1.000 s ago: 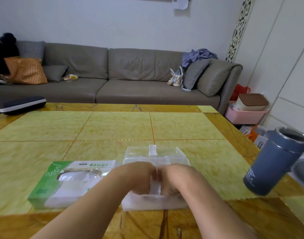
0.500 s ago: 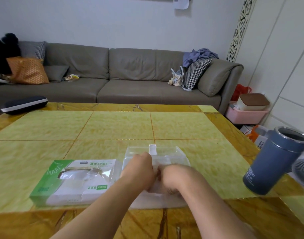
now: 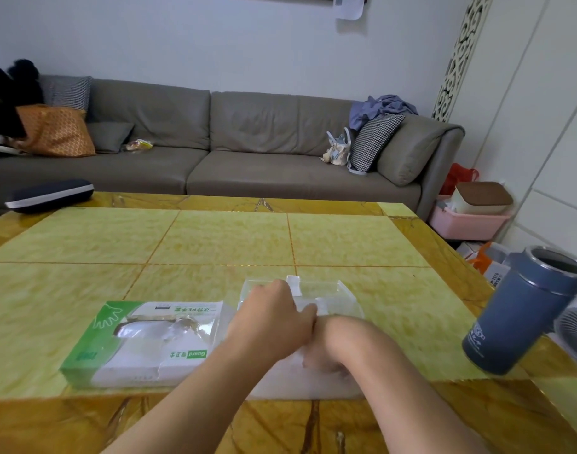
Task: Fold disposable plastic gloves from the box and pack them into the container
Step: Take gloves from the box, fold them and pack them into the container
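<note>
A clear plastic container [image 3: 313, 389] stands at the table's near edge, its hinged lid [image 3: 344, 291] lying open behind it. My right hand [image 3: 328, 357] is down inside the container, fingers curled onto whitish folded plastic gloves that it mostly hides. My left hand [image 3: 274, 317] hovers above the container's left half, curled into a loose fist with the thumb touching my right wrist; nothing shows in it. The green and white glove box [image 3: 143, 342] lies just left of the container, with crumpled clear gloves showing through its torn top opening.
A blue steel tumbler [image 3: 522, 309] stands at the right table edge, a small white fan [image 3: 575, 332] behind it. A dark case [image 3: 49, 194] lies at the far left corner. A grey sofa runs behind the yellow table [image 3: 215, 240].
My left hand has lifted out of the container and moved up and away from me. My right hand has stayed low inside the container.
</note>
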The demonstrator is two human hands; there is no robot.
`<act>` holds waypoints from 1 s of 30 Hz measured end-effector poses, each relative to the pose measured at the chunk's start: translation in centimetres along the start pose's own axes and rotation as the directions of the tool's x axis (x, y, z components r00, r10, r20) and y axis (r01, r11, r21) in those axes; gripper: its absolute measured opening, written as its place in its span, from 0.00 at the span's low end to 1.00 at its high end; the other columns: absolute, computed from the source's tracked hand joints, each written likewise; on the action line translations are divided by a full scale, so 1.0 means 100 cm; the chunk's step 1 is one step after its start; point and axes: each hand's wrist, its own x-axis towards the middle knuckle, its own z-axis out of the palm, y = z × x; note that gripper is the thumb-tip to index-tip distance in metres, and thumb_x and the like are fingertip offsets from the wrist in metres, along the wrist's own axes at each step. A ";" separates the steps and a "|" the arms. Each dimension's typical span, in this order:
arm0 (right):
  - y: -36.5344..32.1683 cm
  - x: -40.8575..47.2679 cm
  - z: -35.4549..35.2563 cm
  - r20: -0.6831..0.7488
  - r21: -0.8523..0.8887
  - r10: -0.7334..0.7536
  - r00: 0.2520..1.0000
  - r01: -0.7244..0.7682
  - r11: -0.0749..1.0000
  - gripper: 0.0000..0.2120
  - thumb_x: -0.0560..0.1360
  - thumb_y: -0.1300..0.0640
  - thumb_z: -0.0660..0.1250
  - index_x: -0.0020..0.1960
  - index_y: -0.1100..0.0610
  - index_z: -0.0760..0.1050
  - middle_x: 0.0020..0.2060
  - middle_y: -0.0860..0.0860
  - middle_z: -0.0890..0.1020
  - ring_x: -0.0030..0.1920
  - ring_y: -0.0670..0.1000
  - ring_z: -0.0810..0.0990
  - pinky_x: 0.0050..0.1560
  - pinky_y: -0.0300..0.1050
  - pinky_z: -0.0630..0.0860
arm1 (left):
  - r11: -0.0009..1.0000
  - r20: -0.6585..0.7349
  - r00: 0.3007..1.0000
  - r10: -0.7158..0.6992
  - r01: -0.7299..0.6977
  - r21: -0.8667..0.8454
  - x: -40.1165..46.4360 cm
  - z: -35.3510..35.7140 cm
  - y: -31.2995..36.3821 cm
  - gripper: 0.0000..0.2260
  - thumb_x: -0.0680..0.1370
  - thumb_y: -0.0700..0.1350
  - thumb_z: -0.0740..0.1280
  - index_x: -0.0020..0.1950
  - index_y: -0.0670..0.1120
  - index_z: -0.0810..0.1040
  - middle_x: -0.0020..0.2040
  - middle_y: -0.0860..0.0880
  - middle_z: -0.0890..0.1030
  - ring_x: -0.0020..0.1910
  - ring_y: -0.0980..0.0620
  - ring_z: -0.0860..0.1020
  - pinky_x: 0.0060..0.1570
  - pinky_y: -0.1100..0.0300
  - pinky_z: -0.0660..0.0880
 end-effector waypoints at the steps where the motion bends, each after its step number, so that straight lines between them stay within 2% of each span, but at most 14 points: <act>1: -0.001 -0.001 0.000 0.000 -0.025 -0.007 1.000 0.007 1.000 0.19 0.85 0.61 0.58 0.76 0.55 0.69 0.66 0.56 0.77 0.50 0.55 0.74 0.50 0.50 0.74 | 1.000 0.004 1.000 -0.013 0.012 0.018 0.003 -0.001 0.000 0.17 0.76 0.57 0.68 0.41 0.42 0.79 0.33 0.46 0.82 0.32 0.46 0.83 0.38 0.49 0.84; 2: -0.001 0.000 0.002 -0.007 -0.053 -0.012 1.000 0.011 0.999 0.20 0.85 0.61 0.58 0.77 0.54 0.69 0.67 0.55 0.77 0.49 0.55 0.75 0.49 0.49 0.74 | 0.999 0.009 1.000 -0.008 0.007 0.044 0.007 0.000 0.000 0.17 0.76 0.56 0.69 0.40 0.43 0.79 0.34 0.47 0.82 0.32 0.46 0.83 0.39 0.49 0.84; 5: 0.000 0.008 0.007 -0.038 -0.092 -0.012 0.999 0.009 0.996 0.18 0.83 0.62 0.60 0.72 0.57 0.74 0.60 0.55 0.81 0.40 0.52 0.75 0.37 0.45 0.70 | 0.976 -0.002 0.998 0.059 -0.057 0.209 0.011 0.003 0.004 0.07 0.77 0.46 0.69 0.43 0.44 0.76 0.37 0.48 0.78 0.39 0.43 0.82 0.41 0.51 0.82; 7: 0.002 0.010 0.009 -0.072 -0.069 0.011 0.997 -0.016 0.998 0.17 0.81 0.62 0.60 0.68 0.56 0.76 0.57 0.55 0.82 0.40 0.53 0.76 0.34 0.45 0.69 | 0.970 -0.014 0.997 0.078 -0.073 0.232 0.009 0.005 0.005 0.02 0.76 0.42 0.66 0.44 0.46 0.75 0.40 0.47 0.78 0.40 0.42 0.80 0.38 0.53 0.79; 8: 0.003 0.008 0.009 -0.074 -0.056 0.014 0.997 -0.019 0.998 0.16 0.81 0.62 0.60 0.67 0.56 0.76 0.56 0.56 0.83 0.40 0.53 0.76 0.34 0.45 0.70 | 0.973 -0.011 0.997 0.077 -0.073 0.221 0.008 0.007 0.003 0.03 0.74 0.42 0.66 0.41 0.46 0.74 0.40 0.47 0.78 0.39 0.42 0.79 0.36 0.54 0.77; 10: 0.002 0.006 0.009 -0.076 -0.032 -0.001 0.997 -0.002 0.999 0.16 0.82 0.60 0.60 0.68 0.56 0.76 0.58 0.56 0.83 0.43 0.55 0.78 0.36 0.46 0.72 | 0.987 0.010 0.999 0.043 -0.044 0.156 0.007 0.008 -0.003 0.08 0.72 0.43 0.67 0.34 0.45 0.70 0.34 0.47 0.77 0.33 0.43 0.79 0.31 0.54 0.76; 12: 0.002 0.005 0.008 -0.061 -0.003 -0.018 0.998 0.018 1.000 0.17 0.82 0.59 0.61 0.70 0.54 0.75 0.61 0.55 0.82 0.50 0.56 0.80 0.45 0.47 0.76 | 1.000 0.026 0.999 -0.022 0.022 -0.002 0.006 0.007 -0.005 0.09 0.72 0.45 0.65 0.34 0.41 0.74 0.29 0.47 0.81 0.29 0.44 0.83 0.33 0.49 0.83; 14: 0.003 0.008 0.008 -0.055 0.016 -0.030 0.998 0.031 0.999 0.18 0.82 0.58 0.61 0.71 0.49 0.74 0.63 0.51 0.80 0.57 0.56 0.80 0.54 0.50 0.77 | 0.984 0.071 0.994 -0.083 0.093 -0.153 0.004 0.002 0.000 0.16 0.76 0.49 0.66 0.36 0.39 0.79 0.26 0.48 0.82 0.26 0.48 0.83 0.37 0.50 0.85; 16: 0.003 0.010 0.007 -0.045 0.025 -0.023 0.999 0.024 0.999 0.20 0.82 0.56 0.61 0.72 0.46 0.72 0.64 0.49 0.79 0.56 0.55 0.79 0.53 0.50 0.77 | 0.974 0.132 0.985 -0.108 0.131 -0.186 0.006 0.000 0.004 0.19 0.77 0.53 0.68 0.34 0.39 0.80 0.26 0.47 0.82 0.26 0.49 0.83 0.39 0.51 0.85; 20: 0.002 0.009 0.007 -0.046 0.002 -0.018 0.999 0.018 1.000 0.21 0.82 0.56 0.61 0.74 0.45 0.71 0.64 0.49 0.80 0.54 0.55 0.79 0.47 0.48 0.75 | 0.977 0.109 0.983 -0.150 0.164 -0.135 0.010 0.005 0.001 0.09 0.70 0.44 0.65 0.36 0.40 0.81 0.28 0.46 0.83 0.27 0.47 0.83 0.35 0.47 0.85; 23: 0.004 0.008 0.006 -0.056 0.011 -0.037 0.998 0.038 0.999 0.21 0.82 0.58 0.62 0.73 0.45 0.73 0.64 0.49 0.81 0.50 0.54 0.77 0.45 0.46 0.73 | 0.971 0.131 0.978 -0.163 0.182 -0.153 0.006 0.006 0.001 0.09 0.64 0.38 0.61 0.35 0.38 0.81 0.27 0.45 0.83 0.27 0.45 0.84 0.33 0.44 0.84; 25: 0.005 0.007 0.007 -0.055 0.011 -0.038 0.998 0.039 0.999 0.20 0.83 0.60 0.62 0.73 0.47 0.73 0.64 0.50 0.80 0.51 0.54 0.78 0.45 0.46 0.72 | 0.971 0.114 0.977 -0.181 0.196 -0.140 0.001 0.004 0.005 0.08 0.66 0.36 0.61 0.37 0.38 0.79 0.28 0.45 0.83 0.28 0.45 0.84 0.34 0.45 0.84; 27: 0.005 0.007 0.008 -0.056 0.015 -0.015 0.998 0.016 1.000 0.20 0.82 0.62 0.61 0.72 0.50 0.75 0.63 0.53 0.81 0.51 0.56 0.80 0.43 0.46 0.73 | 0.976 0.079 0.976 -0.205 0.210 -0.062 -0.003 0.003 0.008 0.05 0.67 0.35 0.61 0.39 0.40 0.75 0.32 0.44 0.84 0.32 0.45 0.85 0.33 0.52 0.83; 30: 0.004 0.006 0.010 -0.066 0.010 0.023 0.998 -0.023 1.000 0.18 0.81 0.60 0.61 0.68 0.54 0.79 0.57 0.56 0.84 0.45 0.57 0.79 0.35 0.44 0.71 | 0.980 0.045 0.985 -0.167 0.161 0.113 -0.006 0.002 0.010 0.04 0.73 0.35 0.61 0.41 0.43 0.68 0.38 0.47 0.76 0.39 0.44 0.80 0.32 0.57 0.73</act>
